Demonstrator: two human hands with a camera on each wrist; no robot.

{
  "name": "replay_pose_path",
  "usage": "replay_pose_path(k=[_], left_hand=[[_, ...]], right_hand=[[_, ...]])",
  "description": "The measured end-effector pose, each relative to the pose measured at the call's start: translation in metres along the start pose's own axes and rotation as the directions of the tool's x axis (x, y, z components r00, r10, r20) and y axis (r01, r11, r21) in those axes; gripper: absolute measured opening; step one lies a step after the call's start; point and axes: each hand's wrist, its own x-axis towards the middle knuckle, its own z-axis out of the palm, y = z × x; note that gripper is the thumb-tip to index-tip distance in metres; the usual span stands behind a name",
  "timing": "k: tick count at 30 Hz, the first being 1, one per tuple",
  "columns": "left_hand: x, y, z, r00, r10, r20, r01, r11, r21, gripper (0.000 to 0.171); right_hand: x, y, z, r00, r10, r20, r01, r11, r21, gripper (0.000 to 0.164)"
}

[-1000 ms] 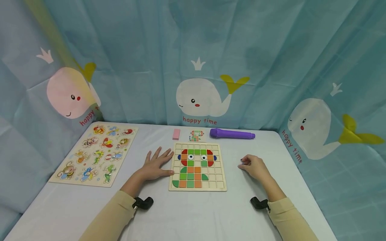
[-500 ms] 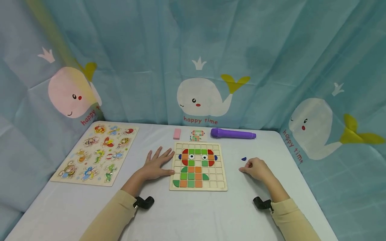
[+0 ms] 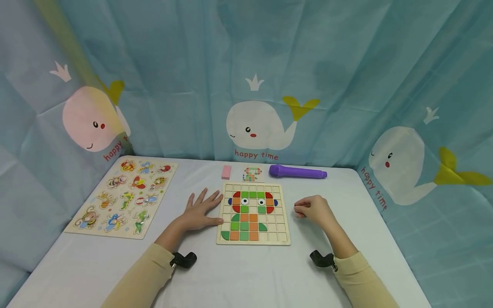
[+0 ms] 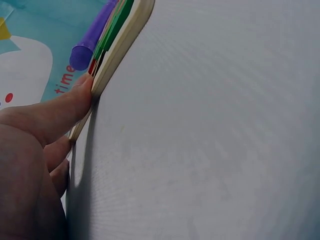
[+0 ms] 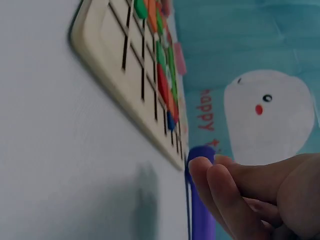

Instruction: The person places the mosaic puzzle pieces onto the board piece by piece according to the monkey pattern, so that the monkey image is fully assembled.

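Observation:
A wooden grid board point(image 3: 275, 236) lies mid-table, with coloured tiles set in an animal-like figure. My left hand point(image 3: 198, 215) lies spread at its left side; in the left wrist view the thumb point(image 4: 80, 102) touches the board's edge point(image 4: 120, 55). To the right of the board, my right hand point(image 3: 316, 210) hovers with thumb and fingertips drawn together. It seems to pinch a small blue half-round tile, which the fingers hide. In the right wrist view these fingertips point(image 5: 215, 172) stand apart from the board's near edge point(image 5: 125, 107).
Behind the board lie a pink block point(image 3: 226, 172), a picture card point(image 3: 252, 173) of the same figure and a purple microphone-shaped toy point(image 3: 297, 172). An insect peg puzzle point(image 3: 119, 199) sits at left. A blue whale-print curtain point(image 3: 185, 128) borders the table.
Half a second ago a blue half-round tile lay on the table beside my right fingertips; now it is out of sight. My right hand has moved left, towards the board. The left hand stays put.

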Motion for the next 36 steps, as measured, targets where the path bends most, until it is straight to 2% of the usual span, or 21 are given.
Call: replay_pose_path(k=[7,12,22,31,36], left_hand=[[-0.002,0.002,-0.001,1.000,0.003,-0.004,-0.003,1.000,0.001,0.094],[-0.003,0.002,-0.002,1.000,-0.004,-0.002,0.004,1.000,-0.010,0.093],[-0.003,0.004,-0.002,1.000,0.008,-0.005,-0.008,1.000,-0.010,0.092],[0.000,0.000,-0.002,1.000,0.012,0.002,-0.012,1.000,-0.018,0.093],[-0.001,0.000,-0.003,1.000,0.025,0.009,-0.025,1.000,-0.002,0.089]], right_hand=[[0.002,-0.024,0.016,0.999,-0.044,0.007,0.044,0.997,0.062,0.012],[0.004,-0.034,0.028,0.993,-0.111,0.030,0.110,0.993,0.036,0.009],[0.002,-0.057,0.060,0.979,-0.191,0.076,0.192,0.981,-0.008,0.008],[-0.001,-0.081,0.093,0.936,-0.304,0.176,0.302,0.952,0.040,0.007],[0.000,-0.096,0.114,0.914,-0.348,0.209,0.355,0.935,0.007,0.007]])
